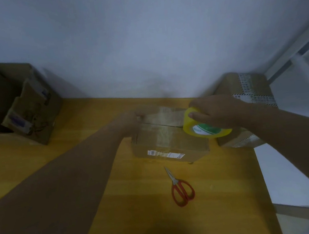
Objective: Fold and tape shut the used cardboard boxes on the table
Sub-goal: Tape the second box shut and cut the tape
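Note:
A brown cardboard box (171, 143) with its flaps folded down sits in the middle of the yellow table (59, 154). A strip of clear tape runs across its top along the seam. My left hand (131, 122) presses the tape's end down at the box's far left corner. My right hand (219, 110) grips a yellow tape roll (203, 127) at the box's right edge, thumb on the roll's side. A white label is stuck on the box's near side.
Red-handled scissors (181, 187) lie shut on the table in front of the box. A taped box (249, 92) stands at the right rear against the wall. Open used boxes (30, 106) are stacked at the left rear. The table's right edge runs close by.

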